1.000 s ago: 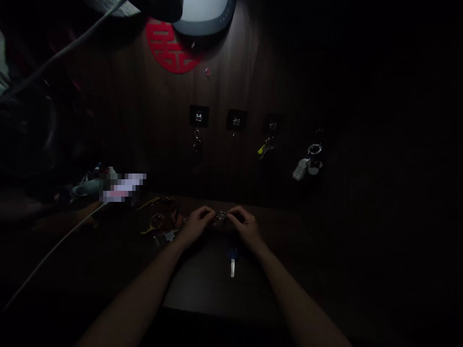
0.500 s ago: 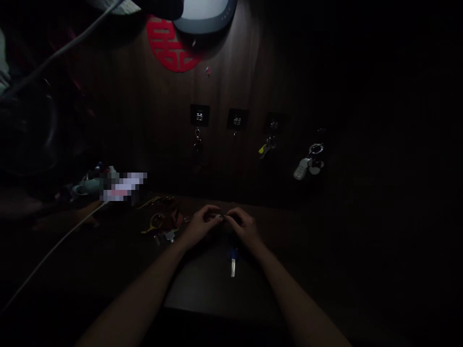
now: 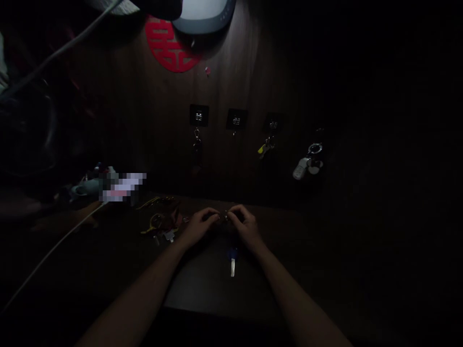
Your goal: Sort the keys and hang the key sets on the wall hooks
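My left hand (image 3: 203, 225) is closed in a pinch, thumb against fingers, with a tiny glint at the tips; what it holds is too small and dark to name. Facing it across a narrow gap, my right hand (image 3: 245, 225) pinches a small shiny metal piece (image 3: 226, 218). Below the hands, a key (image 3: 232, 266) with a blue head lies on the dark table, its silver blade towards me. Left of my left hand is a reddish-brown bundle (image 3: 170, 221) with a yellow loop, and a flat silver metal piece (image 3: 169, 235) lies beside it.
On the dark wooden panel, hooks (image 3: 198, 115) hold a dark keychain (image 3: 197, 144), keys with a yellow tag (image 3: 265, 147) and a ring with a white fob (image 3: 300, 168). A lamp (image 3: 206, 19) shines above a red paper cutout (image 3: 168, 46). A white cable (image 3: 61, 243) crosses the left side.
The fingertips of my two hands, close together around a small shiny thing before, are now slightly apart. The blue-headed key stays in place.
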Motion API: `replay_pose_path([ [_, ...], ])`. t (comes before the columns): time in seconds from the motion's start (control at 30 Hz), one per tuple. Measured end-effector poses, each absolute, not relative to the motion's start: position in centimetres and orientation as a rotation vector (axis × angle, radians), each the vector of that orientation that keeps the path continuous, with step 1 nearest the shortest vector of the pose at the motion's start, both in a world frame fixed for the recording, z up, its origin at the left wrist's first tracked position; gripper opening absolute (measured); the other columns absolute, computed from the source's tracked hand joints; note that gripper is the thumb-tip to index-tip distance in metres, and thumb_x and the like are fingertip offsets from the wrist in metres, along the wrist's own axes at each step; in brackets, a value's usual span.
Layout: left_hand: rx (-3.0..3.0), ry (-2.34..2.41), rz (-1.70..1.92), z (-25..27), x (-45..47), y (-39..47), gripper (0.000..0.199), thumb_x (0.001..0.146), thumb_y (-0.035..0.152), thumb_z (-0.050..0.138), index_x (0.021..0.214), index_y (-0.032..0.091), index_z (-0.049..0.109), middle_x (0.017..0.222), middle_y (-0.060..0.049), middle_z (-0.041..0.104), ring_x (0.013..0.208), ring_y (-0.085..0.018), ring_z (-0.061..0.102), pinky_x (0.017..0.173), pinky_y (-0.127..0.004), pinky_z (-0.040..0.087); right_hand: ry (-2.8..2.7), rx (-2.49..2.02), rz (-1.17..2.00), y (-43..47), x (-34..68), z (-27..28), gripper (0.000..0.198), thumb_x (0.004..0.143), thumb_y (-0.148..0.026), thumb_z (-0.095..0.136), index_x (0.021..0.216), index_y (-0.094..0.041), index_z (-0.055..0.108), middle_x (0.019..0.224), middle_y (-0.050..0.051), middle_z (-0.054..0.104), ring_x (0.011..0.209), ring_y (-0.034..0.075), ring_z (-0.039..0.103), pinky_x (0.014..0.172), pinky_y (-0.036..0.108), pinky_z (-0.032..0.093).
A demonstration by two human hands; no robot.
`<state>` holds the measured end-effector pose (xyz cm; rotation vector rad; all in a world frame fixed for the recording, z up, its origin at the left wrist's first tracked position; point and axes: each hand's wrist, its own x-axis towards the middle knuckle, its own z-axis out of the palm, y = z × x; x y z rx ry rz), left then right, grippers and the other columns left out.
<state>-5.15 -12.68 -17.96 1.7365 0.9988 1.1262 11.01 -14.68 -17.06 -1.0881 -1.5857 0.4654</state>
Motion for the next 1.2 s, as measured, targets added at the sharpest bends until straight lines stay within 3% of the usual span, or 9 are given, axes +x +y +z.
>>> replay_pose_path([
  [0.23,1.909,1.025,1.091,-18.3,-5.2,-12.7,0.022,0.078,0.031,0.048,0.089,0.02,0.063,0.094,-0.003,0.066,0.091,-0.018,0.058,0.082,-0.028,0.042,-1.363,-1.037,0.631,-14.1,11.5,-17.1,0.017,0.071,-0.036,0.059,0.074,-0.02,0.057,0.07,-0.001,0.059,0.066,0.014,0.056,0.063,0.025,0.044],
  [0.4,2.066,1.019,1.01,-19.1,-5.3,-12.5,0.017,0.075,0.026,0.051,0.086,0.021,0.064,0.092,-0.003,0.067,0.089,-0.019,0.059,0.082,-0.029,0.041,-1.214,-0.997,0.723,-13.6,12.0,-16.7,0.024,0.066,-0.041,0.062,0.076,-0.02,0.056,0.064,-0.002,0.06,0.054,0.011,0.054,0.053,0.024,0.044],
  [0.63,2.038,0.997,0.99,-19.4,-5.4,-12.2,0.016,0.074,0.025,0.051,0.083,0.021,0.064,0.088,-0.003,0.067,0.087,-0.019,0.059,0.079,-0.029,0.042,-1.127,-1.015,0.605,-12.7,13.9,-15.2,0.027,0.065,-0.044,0.061,0.075,-0.02,0.054,0.063,-0.001,0.059,0.049,0.01,0.051,0.046,0.022,0.04],
  [1.2,2.018,0.943,0.987,-19.3,-5.6,-12.2,0.016,0.075,0.029,0.051,0.081,0.02,0.064,0.089,-0.004,0.067,0.087,-0.02,0.059,0.08,-0.029,0.043,-0.966,-0.942,0.383,-8.0,18.0,-2.1,0.013,0.065,-0.028,0.059,0.069,-0.018,0.053,0.058,-0.006,0.057,0.044,0.003,0.046,0.039,0.014,0.031],
])
